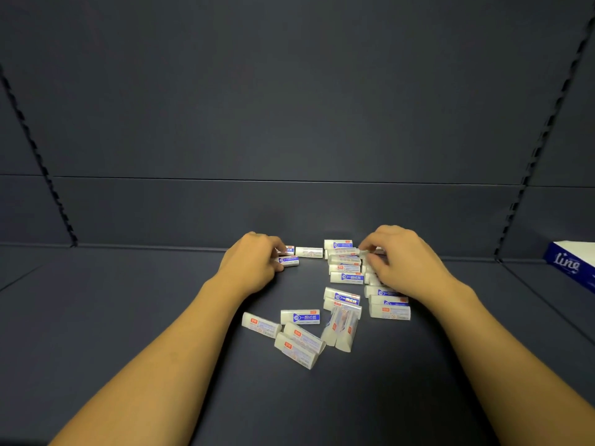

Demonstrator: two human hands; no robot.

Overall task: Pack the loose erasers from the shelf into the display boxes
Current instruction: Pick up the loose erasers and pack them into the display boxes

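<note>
the shelf (128, 317) is a plain dark slate blue, as is its back wall (289, 107). the loose erasers (346, 277) are white with blue bands and small orange-red marks. the box (570, 262) at the shelf's right edge is blue and white, its script seemingly white.

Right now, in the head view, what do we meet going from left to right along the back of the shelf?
left hand → single eraser → stacked erasers → right hand → blue and white box.
</note>
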